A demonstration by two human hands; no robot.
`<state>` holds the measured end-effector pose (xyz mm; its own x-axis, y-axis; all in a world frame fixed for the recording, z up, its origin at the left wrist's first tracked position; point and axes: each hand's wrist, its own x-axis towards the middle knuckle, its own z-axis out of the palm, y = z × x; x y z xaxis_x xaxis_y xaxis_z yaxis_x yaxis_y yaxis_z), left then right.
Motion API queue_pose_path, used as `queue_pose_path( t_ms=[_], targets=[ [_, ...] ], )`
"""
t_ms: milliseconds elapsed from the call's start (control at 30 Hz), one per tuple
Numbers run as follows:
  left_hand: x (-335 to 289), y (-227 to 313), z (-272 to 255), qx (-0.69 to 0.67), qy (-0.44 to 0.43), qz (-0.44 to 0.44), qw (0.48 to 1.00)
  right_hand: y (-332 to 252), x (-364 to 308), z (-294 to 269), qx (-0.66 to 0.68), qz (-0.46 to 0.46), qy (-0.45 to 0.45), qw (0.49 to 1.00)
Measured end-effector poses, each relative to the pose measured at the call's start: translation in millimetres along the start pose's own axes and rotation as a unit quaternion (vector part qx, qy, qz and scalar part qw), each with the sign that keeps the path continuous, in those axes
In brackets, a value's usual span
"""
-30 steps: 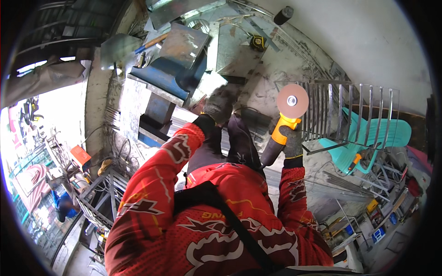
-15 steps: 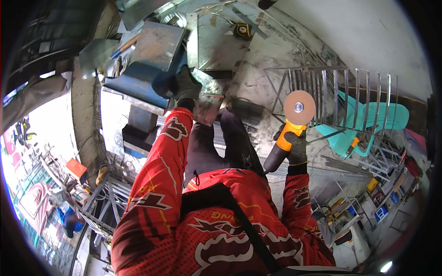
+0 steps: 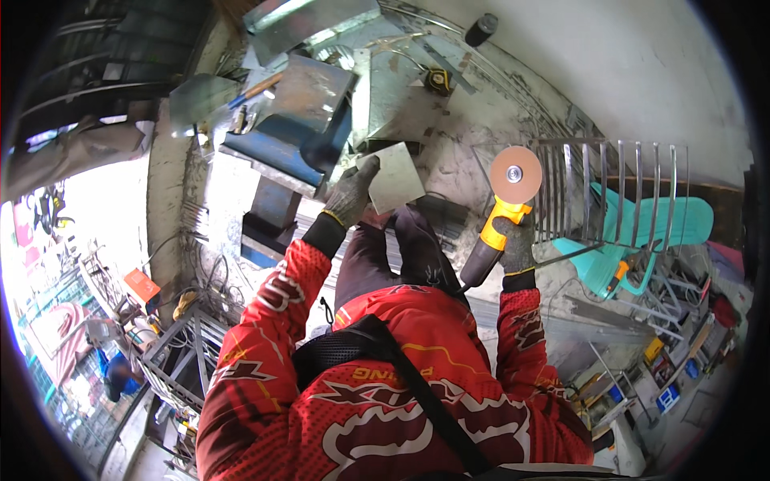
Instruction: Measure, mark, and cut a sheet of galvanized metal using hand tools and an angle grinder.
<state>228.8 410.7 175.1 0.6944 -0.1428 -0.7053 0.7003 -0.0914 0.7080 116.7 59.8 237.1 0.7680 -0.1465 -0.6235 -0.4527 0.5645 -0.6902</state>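
Gripping a small square metal plate (image 3: 399, 175) by its lower left corner, the gloved left hand (image 3: 350, 195) held it up just beside a blue vise (image 3: 290, 138) on the cluttered bench (image 3: 473, 104). The right hand (image 3: 516, 244), also gloved, was closed around a yellow-and-black angle grinder (image 3: 496, 232), its round orange disc (image 3: 515, 174) raised upright and well apart from the plate. No sparks showed, and the plate sat in neither the vise nor against the disc, so the grinding seemed not yet begun on this piece. Both arms in red sleeves were bent upward at the elbow, left reaching forward, right held closer in beside a metal grille (image 3: 618, 192).
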Motion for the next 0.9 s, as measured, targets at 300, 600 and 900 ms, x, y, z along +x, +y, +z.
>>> queue_pose_path(
  t_ms=[300, 600, 900],
  targets=[
    [-129.8, 87.2, -39.7, -0.356, 0.037, 0.134, 0.924, -22.5, 23.2, 43.5, -0.042, 0.023, -0.117, 0.992],
    [-172.2, 23.2, -64.1, -0.331, 0.137, 0.225, 0.906, -18.8, 68.9, 87.8, -0.201, 0.034, -0.259, 0.944],
    [-179.6, -3.4, -65.2, -0.453, 0.094, 0.202, 0.863, -14.4, 66.7, 122.7, -0.254, -0.029, -0.270, 0.928]
  ],
)
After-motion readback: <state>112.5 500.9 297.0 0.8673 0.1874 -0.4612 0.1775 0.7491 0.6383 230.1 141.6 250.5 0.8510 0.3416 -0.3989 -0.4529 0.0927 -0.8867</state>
